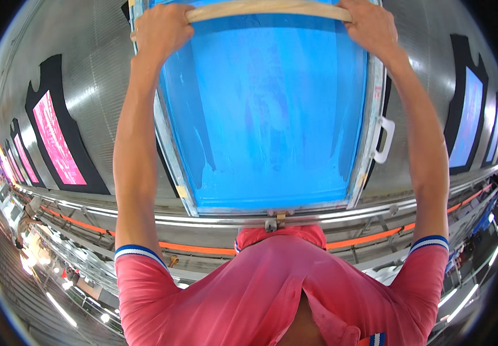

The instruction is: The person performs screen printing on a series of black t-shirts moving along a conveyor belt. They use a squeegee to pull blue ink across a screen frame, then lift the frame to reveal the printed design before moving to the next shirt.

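Note:
Both my arms reach forward over a screen printing frame [171, 155] with a metal rim and blue ink spread over its mesh [272, 115]. A wooden squeegee [266, 8] spans the far part of the frame. My left hand [162, 32] is closed round its left end, and my right hand [370, 29] grips the right end. The squeegee's lower edge is hidden from view. Streaks of thicker ink run along both sides of the mesh. On the frame's right side sits a white handle [384, 140], which neither hand touches.
On the long grey table [96, 63], a black fabric piece with a pink print [58, 138] lies to the left. Another black piece, with a light blue print [467, 124], lies to the right. More pieces follow on both sides. A metal rail [220, 221] and an orange strip [197, 249] run along the near edge.

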A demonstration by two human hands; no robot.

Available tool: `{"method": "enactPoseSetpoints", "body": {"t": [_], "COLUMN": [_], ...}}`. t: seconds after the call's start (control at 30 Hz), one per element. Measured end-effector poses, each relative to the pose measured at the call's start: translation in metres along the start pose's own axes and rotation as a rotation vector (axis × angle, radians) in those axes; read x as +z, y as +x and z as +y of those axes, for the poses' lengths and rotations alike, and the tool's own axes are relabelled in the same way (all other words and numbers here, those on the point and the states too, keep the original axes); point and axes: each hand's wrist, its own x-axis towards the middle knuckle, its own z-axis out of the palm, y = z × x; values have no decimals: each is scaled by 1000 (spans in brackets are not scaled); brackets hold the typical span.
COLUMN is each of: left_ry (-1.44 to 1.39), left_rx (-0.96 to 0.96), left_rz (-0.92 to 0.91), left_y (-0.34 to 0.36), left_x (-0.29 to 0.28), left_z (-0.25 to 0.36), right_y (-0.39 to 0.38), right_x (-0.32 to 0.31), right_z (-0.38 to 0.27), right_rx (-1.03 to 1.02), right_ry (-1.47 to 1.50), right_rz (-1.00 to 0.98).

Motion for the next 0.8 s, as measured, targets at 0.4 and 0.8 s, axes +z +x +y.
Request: {"method": "enactPoseSetpoints", "body": {"t": [0.4, 0.8], "left_ry": [-174, -294], "left_rx": [2, 63], "left_rz": [20, 65], "left_y": [-253, -438], "left_x": [2, 17], "left_z": [75, 127], "right_y": [-244, -423], "right_x": [14, 14], "right_z": [-86, -151], "right_rx": [-69, -76], "right_ry": [241, 298], "right_rz": [4, -35]}}
